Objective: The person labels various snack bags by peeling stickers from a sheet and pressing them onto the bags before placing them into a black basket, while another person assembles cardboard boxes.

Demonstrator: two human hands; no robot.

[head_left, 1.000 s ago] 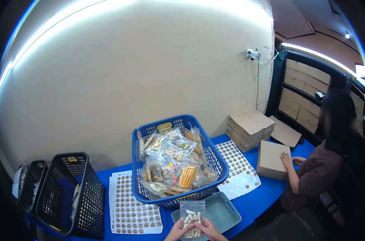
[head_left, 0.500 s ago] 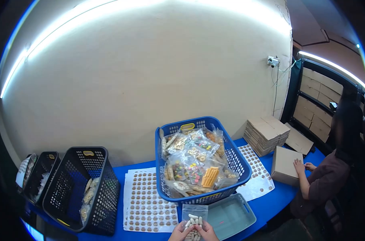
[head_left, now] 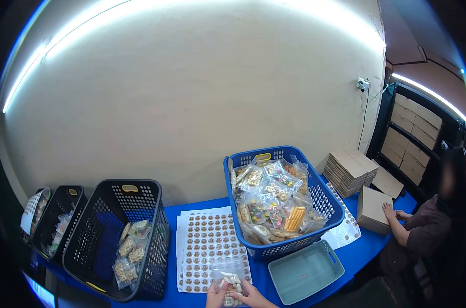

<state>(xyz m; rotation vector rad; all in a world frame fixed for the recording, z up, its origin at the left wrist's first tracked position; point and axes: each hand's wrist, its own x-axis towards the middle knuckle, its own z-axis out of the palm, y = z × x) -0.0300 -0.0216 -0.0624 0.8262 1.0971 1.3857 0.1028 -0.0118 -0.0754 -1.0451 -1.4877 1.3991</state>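
My left hand (head_left: 217, 295) and my right hand (head_left: 252, 296) are closed on the two sides of a clear plastic bag of white oblong snacks (head_left: 232, 280), at the bottom of the view. Both thumbs press on its front. The bag is upright, its clear top edge over the lower part of a sheet of round stickers (head_left: 208, 246). To the right of my hands lies a shallow grey-green tray (head_left: 284, 291) with a tiny pink piece in it. Behind the tray stands a blue basket (head_left: 289, 244) heaped with bagged snacks.
A large dark basket (head_left: 158, 226) on the left holds several snack bags (head_left: 127, 256). Smaller dark baskets (head_left: 63, 192) stand beyond it. On the right are a stack of flat cardboard (head_left: 348, 172) and a person (head_left: 423, 226) with hands at a carton (head_left: 372, 209).
The view has swung left, so the baskets and tray appear further right. My hands and the bag have moved from beside the tray to in front of the sticker sheet.
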